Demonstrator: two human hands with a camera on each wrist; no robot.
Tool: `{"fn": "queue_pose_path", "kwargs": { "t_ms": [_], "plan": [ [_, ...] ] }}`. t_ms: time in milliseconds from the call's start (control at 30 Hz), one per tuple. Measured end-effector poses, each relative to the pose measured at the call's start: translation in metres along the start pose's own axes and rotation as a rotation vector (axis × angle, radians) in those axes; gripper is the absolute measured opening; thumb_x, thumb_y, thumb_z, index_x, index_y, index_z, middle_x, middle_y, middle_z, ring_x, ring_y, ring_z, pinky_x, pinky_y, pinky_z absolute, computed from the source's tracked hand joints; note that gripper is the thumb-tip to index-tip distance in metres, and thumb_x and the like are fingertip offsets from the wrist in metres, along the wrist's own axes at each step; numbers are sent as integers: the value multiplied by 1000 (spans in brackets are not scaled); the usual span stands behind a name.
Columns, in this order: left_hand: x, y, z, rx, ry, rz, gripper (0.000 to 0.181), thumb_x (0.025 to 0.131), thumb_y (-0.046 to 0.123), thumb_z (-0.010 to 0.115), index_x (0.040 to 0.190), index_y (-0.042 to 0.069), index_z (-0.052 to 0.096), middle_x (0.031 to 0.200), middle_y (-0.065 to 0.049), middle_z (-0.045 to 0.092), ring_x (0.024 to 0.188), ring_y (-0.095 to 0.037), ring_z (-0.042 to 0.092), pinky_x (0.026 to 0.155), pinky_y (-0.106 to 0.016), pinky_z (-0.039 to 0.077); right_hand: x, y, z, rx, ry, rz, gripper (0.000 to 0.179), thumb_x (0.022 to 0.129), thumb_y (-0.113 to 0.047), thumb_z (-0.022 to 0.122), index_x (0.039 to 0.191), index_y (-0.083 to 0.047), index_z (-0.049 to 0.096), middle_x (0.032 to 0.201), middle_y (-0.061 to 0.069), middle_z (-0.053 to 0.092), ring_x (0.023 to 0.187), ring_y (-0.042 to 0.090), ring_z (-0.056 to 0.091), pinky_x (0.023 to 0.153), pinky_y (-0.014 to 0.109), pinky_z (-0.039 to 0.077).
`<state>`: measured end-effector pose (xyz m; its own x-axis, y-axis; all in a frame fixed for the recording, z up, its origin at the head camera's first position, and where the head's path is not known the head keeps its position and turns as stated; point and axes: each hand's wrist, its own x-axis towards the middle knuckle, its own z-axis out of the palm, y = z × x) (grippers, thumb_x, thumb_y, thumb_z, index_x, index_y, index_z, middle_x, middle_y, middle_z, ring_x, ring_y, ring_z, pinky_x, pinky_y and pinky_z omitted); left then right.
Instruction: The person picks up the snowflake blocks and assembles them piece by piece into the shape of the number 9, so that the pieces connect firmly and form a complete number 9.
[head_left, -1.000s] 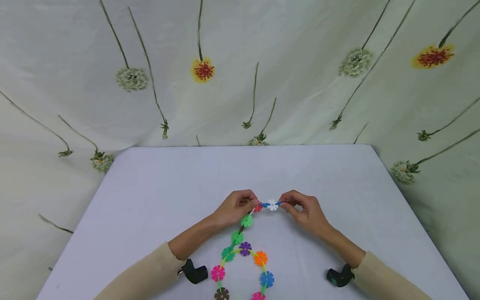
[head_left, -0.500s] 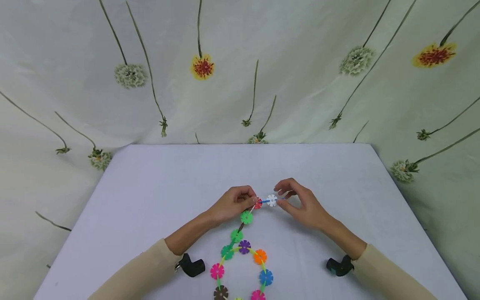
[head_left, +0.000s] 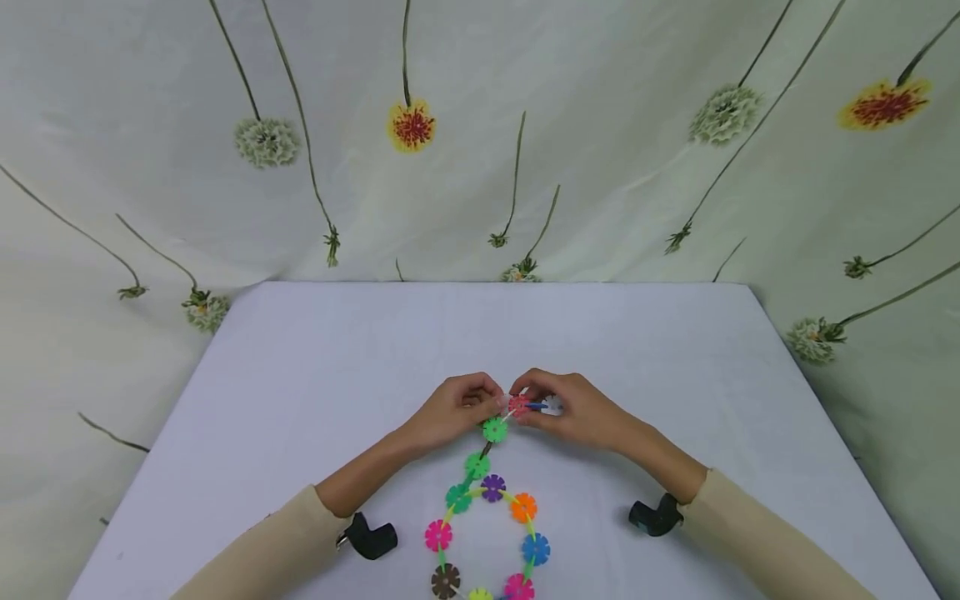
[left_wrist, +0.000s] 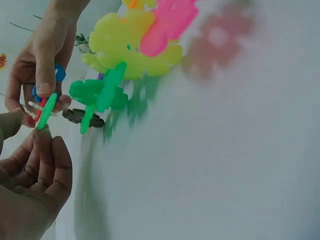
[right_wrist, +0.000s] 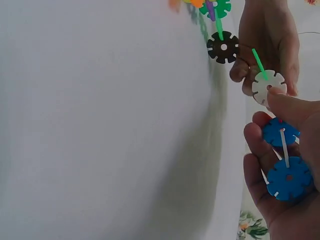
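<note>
Both hands hold the upper end of a chain of slotted, flower-shaped interlocking discs. My left hand (head_left: 450, 410) pinches it beside the red disc (head_left: 518, 405); in the left wrist view its fingertips are at a green disc (left_wrist: 47, 111). My right hand (head_left: 581, 410) comes from the other side, fingers and thumb round the red disc. In the right wrist view its thumb presses a white disc (right_wrist: 263, 90), and a blue disc (right_wrist: 289, 179) lies before the palm. A white disc (head_left: 552, 404) is partly hidden by the right fingers.
Below the hands, the chain runs through a green disc (head_left: 477, 465) into a loop with purple (head_left: 492, 487), orange (head_left: 523, 507), blue (head_left: 536, 549) and brown (head_left: 446, 581) discs on the white table (head_left: 337, 342). A flower-patterned cloth (head_left: 600, 150) hangs behind.
My right hand has let go near the white disc's outer side, opened, then moved left to grip around the red disc. The left hand has stayed near the red disc.
</note>
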<state>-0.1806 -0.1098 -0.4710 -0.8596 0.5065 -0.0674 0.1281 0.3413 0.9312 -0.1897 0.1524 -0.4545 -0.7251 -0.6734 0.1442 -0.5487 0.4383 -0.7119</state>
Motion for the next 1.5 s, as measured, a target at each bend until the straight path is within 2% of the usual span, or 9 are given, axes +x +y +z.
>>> {"fn": "queue_pose_path", "kwargs": {
  "t_ms": [133,233,333,433,567,800,1200,1500],
  "plan": [
    [-20,-3,-8,153,-23,9,14,100,33,77,107,22,70,87,4,68,77,-10,63,75,-23,53,-3,7,-1,31,-21,41,32,99,-27,79,130,-22,75,123,-11,79,115,6,73,105,34,58],
    [-31,0,-7,297,-44,31,16,97,37,80,99,27,68,78,9,63,70,-7,59,69,-24,51,-4,13,-1,64,-15,66,30,99,-25,79,129,-22,78,125,-12,79,120,6,72,110,34,57],
    [-36,3,-2,424,-49,45,19,95,39,80,92,29,65,72,13,58,67,-3,55,66,-22,47,-4,16,0,112,-6,70,28,99,-24,80,127,-21,79,123,-12,80,119,8,73,109,32,56],
    [-39,3,3,485,-44,63,17,96,30,79,88,27,64,70,14,57,66,-1,53,65,-21,46,-4,18,3,158,-6,81,28,98,-25,80,126,-20,80,123,-10,80,118,10,74,107,28,57],
    [-41,0,7,464,-21,62,16,96,21,76,87,24,64,69,13,56,65,-1,53,64,-21,47,-4,20,7,214,-9,114,28,98,-25,80,126,-20,80,123,-7,81,117,11,74,103,23,56],
    [-42,-4,7,367,37,72,14,96,20,75,90,27,64,72,13,56,67,-3,55,64,-21,50,-6,24,10,275,-9,147,28,99,-24,80,127,-20,80,124,-8,80,116,9,73,101,23,57],
    [-39,0,12,396,75,133,17,94,18,74,86,28,63,73,14,55,68,-2,53,64,-20,47,-9,28,12,274,47,152,28,99,-24,79,127,-20,79,126,-9,79,120,9,72,105,24,55],
    [-40,-1,13,398,100,126,16,95,18,73,87,29,64,74,14,55,69,-3,54,65,-21,48,-10,29,14,288,69,149,29,99,-23,79,128,-20,79,126,-9,79,121,9,72,106,25,55]
  ]
}}
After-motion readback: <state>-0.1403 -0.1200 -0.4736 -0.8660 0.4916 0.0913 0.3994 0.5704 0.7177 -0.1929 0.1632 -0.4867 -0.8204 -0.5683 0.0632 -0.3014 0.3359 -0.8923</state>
